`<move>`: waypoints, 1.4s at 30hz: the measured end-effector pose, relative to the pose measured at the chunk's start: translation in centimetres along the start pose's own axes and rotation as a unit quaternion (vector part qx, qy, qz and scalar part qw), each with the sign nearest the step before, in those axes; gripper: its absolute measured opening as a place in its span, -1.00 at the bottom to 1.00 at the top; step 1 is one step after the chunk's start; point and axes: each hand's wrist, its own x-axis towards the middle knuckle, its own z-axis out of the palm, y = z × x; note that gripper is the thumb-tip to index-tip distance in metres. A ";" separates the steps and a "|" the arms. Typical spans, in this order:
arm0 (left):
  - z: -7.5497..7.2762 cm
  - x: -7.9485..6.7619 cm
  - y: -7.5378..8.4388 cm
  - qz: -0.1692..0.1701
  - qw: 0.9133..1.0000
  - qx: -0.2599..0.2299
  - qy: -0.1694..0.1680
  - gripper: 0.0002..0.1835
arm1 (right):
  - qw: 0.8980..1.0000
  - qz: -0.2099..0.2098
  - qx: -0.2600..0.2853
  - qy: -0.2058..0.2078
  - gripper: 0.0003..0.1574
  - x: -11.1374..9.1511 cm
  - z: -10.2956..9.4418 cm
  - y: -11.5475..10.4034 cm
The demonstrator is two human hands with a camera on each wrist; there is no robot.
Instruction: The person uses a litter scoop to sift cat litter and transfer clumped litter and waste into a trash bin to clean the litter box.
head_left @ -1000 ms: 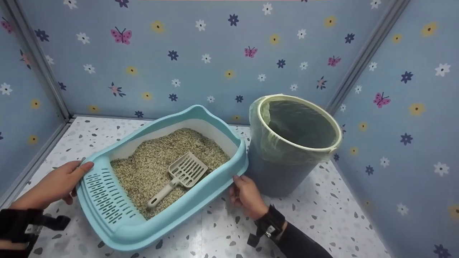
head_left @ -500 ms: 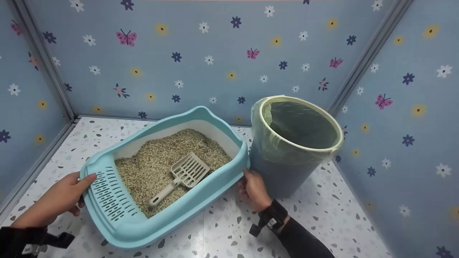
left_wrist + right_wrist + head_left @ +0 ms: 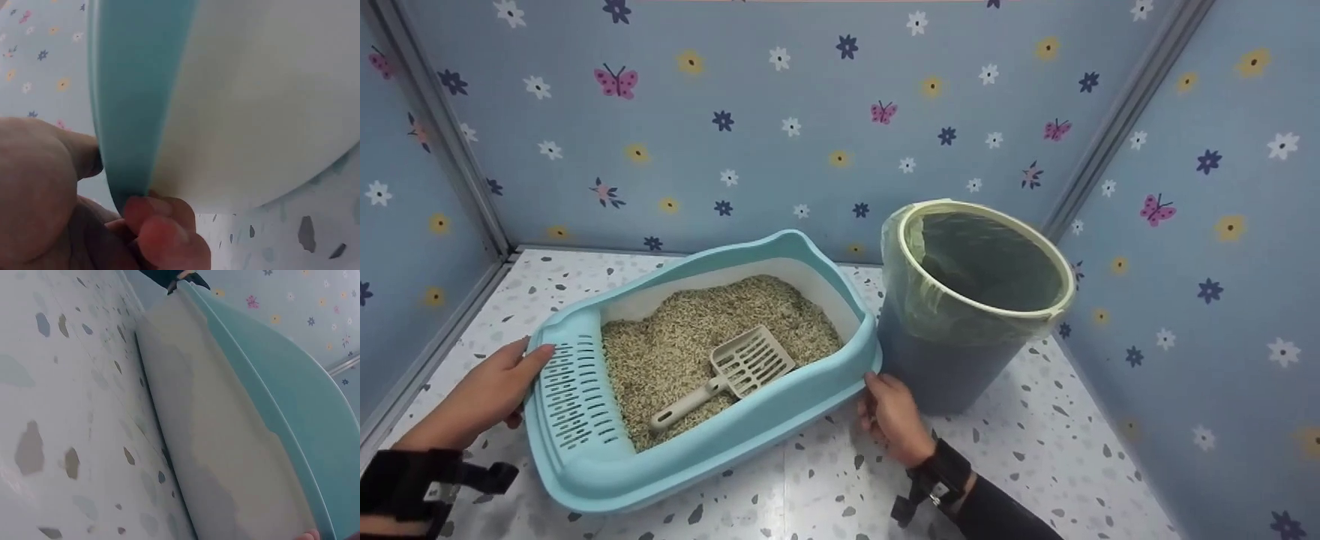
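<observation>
A light-blue litter box (image 3: pixel 750 442) with a pale lower body (image 3: pixel 247 112) sits at a slant on the floor, filled with tan litter pellets (image 3: pixel 682 322). On the pellets lies a beige slotted scoop (image 3: pixel 750 364), handle toward the front left. My left hand (image 3: pixel 484 390) grips the slotted left end, thumb on top and fingers (image 3: pixel 163 230) curled under the blue rim. At the opposite end my right hand (image 3: pixel 896 420) pinches the lower edge of the rim near the right corner. In the right wrist view only fingertips (image 3: pixel 308 534) show, right at that rim.
Close on the right stands a grey trash bin (image 3: pixel 937 375), lined with a yellowish bag (image 3: pixel 915 307) under a cream ring. Flowered blue wall panels (image 3: pixel 780 97) enclose the speckled floor (image 3: pixel 1035 450) at the back and both sides.
The litter box has turned slightly clockwise, its front-left end shifting up and left, its far end right and down. Both hands have moved with it; the scoop has ridden along on the pellets.
</observation>
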 end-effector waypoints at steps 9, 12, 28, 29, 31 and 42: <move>2.6 -3.3 1.4 -0.030 0.999 -0.030 -0.022 -0.12 | 0.999 0.006 -0.015 0.052 -0.52 1.4 -1.0 0.0; 2.6 -3.4 1.6 -0.021 0.999 -0.024 -0.021 -0.17 | 0.999 0.012 -0.008 0.048 -0.55 1.3 -0.8 -0.1; 0.7 -0.8 0.1 -0.015 0.999 -0.021 -0.038 -0.06 | 0.993 -0.025 -0.112 0.005 -0.46 0.2 -1.5 -0.1; 1.0 -1.2 0.4 -0.017 0.999 -0.021 -0.040 -0.06 | 0.992 -0.024 -0.121 0.018 -0.46 0.7 -1.6 0.0; 1.7 -2.0 0.9 -0.025 0.998 -0.017 -0.047 -0.06 | 0.991 -0.021 -0.128 0.042 -0.53 1.6 -1.7 0.0; 1.2 -3.0 1.2 -0.020 0.999 0.005 -0.039 -0.01 | 0.993 -0.025 -0.114 0.020 -0.53 0.9 -1.1 -0.2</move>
